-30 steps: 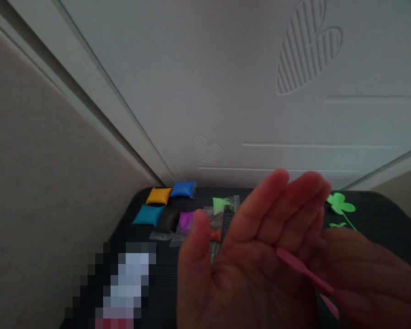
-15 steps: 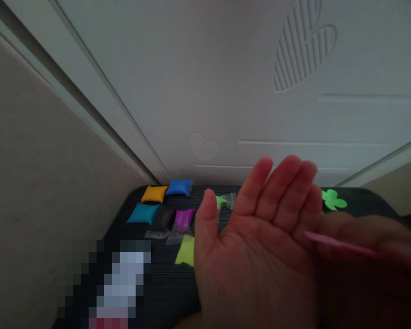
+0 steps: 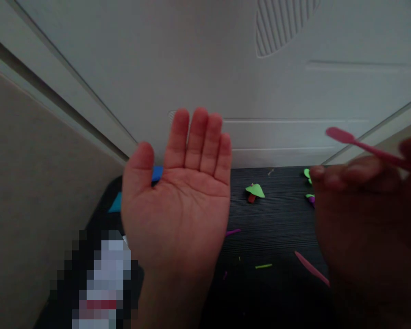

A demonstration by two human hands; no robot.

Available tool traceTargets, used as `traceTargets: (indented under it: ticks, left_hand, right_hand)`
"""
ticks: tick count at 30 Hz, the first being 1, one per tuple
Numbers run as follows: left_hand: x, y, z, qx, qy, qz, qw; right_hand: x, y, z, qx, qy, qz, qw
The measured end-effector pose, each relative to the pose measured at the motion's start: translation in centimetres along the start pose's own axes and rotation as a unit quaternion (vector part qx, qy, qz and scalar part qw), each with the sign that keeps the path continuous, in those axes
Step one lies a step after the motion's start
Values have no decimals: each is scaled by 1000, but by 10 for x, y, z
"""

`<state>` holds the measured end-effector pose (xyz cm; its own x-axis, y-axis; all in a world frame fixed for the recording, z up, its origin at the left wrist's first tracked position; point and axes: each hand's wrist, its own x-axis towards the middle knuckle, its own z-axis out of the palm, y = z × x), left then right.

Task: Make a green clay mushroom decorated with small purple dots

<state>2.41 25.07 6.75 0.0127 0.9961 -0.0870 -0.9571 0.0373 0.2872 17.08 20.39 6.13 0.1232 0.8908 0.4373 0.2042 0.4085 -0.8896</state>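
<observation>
My left hand (image 3: 178, 196) is raised with the palm facing me, fingers stretched up and thumb out, nothing on the palm. At the right, my right hand (image 3: 366, 201) grips a pink modelling tool (image 3: 373, 148), its flat rounded end pointing left. Between the hands, on the dark table, lies a clay piece with a green cap and red-brown stem (image 3: 255, 191). Green clay shapes (image 3: 307, 173) and a purple bit (image 3: 311, 201) show partly behind my right hand. A second pink tool (image 3: 311, 268) lies below them.
Thin clay strips, purple (image 3: 233, 232) and yellow-green (image 3: 263, 266), lie on the dark table (image 3: 277, 219). Blue (image 3: 157, 173) and teal (image 3: 115, 203) packets are partly hidden by my left hand. A white panel (image 3: 140, 68) stands behind; a blurred-out patch (image 3: 104, 274) covers the lower left.
My left hand has moved left and away from my right hand, now in front of the packets. My right hand has risen with the pink tool, whose flat end now shows clearly.
</observation>
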Motion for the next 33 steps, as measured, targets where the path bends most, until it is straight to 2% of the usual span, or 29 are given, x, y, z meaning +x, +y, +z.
traceTargets:
  ticks: [1,2,3,4,5,7,8,10,13,18,24,29,33]
  left_hand:
    - [0,4,-1,-2,-17,9,1000]
    - [-1,7,-2,-3,-29,19,999]
    - [-1,10,-3,-2,-37,28,999]
    - [-2,12,-3,-1,-41,35,999]
    - [-2,13,-4,1,-40,39,998]
    - [-3,14,-4,1,-33,40,999]
    - [-2,14,-4,-2,-31,36,999]
    - [-1,11,-6,-9,-35,25,999]
    - [6,5,-11,4,-31,12,999]
    - [21,6,-25,87,25,38,995]
    - [30,16,-36,135,5,69,988]
    - [32,16,-38,119,-4,66,991]
    - [34,17,-40,105,-5,62,992]
  right_hand:
    - [-5,8,-2,43,42,1,998]
    - [-11,17,-3,62,49,3,997]
    - [-18,28,-4,29,7,27,999]
    - [-25,40,-5,-33,-93,45,994]
    - [-32,51,-6,-73,-197,49,976]
    - [-44,71,-8,-102,-380,2,919]
    - [-48,79,-8,-122,-445,-2,887]
    - [-52,90,-7,-151,-500,-6,853]
    - [-53,97,-4,-176,-526,-6,832]
    - [-54,108,3,-201,-556,-23,806]
    - [-55,116,4,-231,-589,-55,773]
    - [-58,114,5,-258,-596,-103,753]
    - [-66,117,6,-257,-586,-132,757]
